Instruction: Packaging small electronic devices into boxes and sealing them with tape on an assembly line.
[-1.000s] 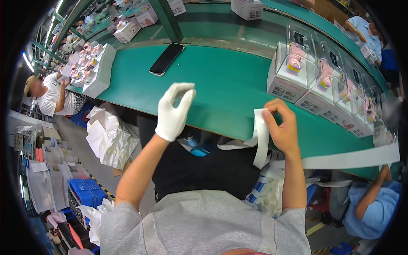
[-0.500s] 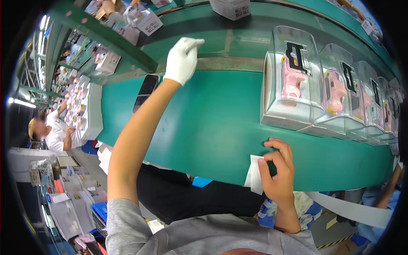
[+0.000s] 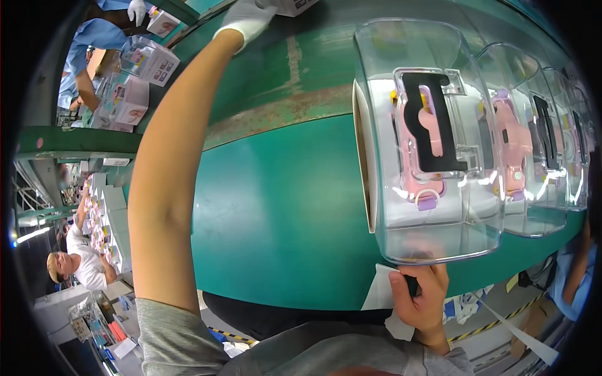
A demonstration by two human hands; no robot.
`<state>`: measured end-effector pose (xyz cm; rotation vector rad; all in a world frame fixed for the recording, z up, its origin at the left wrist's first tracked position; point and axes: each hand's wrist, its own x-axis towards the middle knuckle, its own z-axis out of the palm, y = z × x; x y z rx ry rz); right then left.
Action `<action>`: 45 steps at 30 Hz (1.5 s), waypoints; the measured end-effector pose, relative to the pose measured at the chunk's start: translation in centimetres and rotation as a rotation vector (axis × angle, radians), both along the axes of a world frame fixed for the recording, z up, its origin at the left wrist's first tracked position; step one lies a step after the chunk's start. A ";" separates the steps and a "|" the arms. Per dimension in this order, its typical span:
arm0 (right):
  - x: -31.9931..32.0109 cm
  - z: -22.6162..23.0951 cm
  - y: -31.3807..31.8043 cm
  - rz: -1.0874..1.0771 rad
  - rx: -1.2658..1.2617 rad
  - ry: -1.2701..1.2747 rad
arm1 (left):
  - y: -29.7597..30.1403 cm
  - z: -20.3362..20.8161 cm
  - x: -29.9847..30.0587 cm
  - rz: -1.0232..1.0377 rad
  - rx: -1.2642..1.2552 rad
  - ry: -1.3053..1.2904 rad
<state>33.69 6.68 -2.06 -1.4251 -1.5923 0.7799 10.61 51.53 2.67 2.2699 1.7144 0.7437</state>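
Note:
My left hand, in a white glove, reaches far forward to the upper edge of the view. It is at the near left side of a white printed box; its fingertips are partly cut off and blurred, so its grip is unclear. My bare right hand is by the near table edge with fingers curled. A white paper strip is pinched at its thumb, and more white paper hangs below. The right fingertips show partly behind a clear plastic cover, which stands over a pink toy-like item with a black hook-shaped piece.
More clear-covered boxes with pink items line up to the right on the green table. A dark green conveyor runs beyond it. White boxes and co-workers stand at upper left; another person is at far left.
My left hand has moved forward to the white box. The view has swung, bringing the covered boxes nearer and larger. The right hand still has the white paper and is now beside the nearest cover.

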 end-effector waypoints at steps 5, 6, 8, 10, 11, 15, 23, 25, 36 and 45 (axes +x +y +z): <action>-1.1 0.0 -0.2 -0.056 -0.017 0.107 | 6.4 -2.0 -2.9 -0.235 0.326 0.051; -1.1 0.0 -0.3 -0.084 0.003 0.167 | 6.6 -1.3 -3.3 -0.209 0.314 0.139; -1.0 -0.4 -0.1 -0.077 0.012 0.180 | 5.4 -1.1 -1.7 -0.162 0.170 0.165; -1.3 -0.3 0.2 -0.038 0.052 0.244 | 5.5 0.1 -2.4 -0.218 0.198 0.311; -1.5 -0.3 0.1 -0.031 0.060 0.229 | 5.8 -0.1 -2.7 -0.301 0.210 0.455; -1.4 -0.7 0.2 -0.062 0.075 0.230 | 0.6 0.0 -1.0 -0.010 0.094 0.289; -1.4 -0.7 0.1 -0.014 0.097 0.294 | -5.3 0.5 -8.9 -0.453 0.325 0.347; -0.9 -1.0 -0.1 -0.006 0.103 0.253 | -10.8 1.3 -8.3 -0.428 0.241 0.255; -3.1 1.6 0.9 0.238 0.395 0.026 | -29.0 5.4 -15.9 -0.582 -0.053 0.146; -11.1 1.5 10.7 0.726 1.168 0.287 | -37.3 0.2 -16.4 -0.412 0.140 -0.125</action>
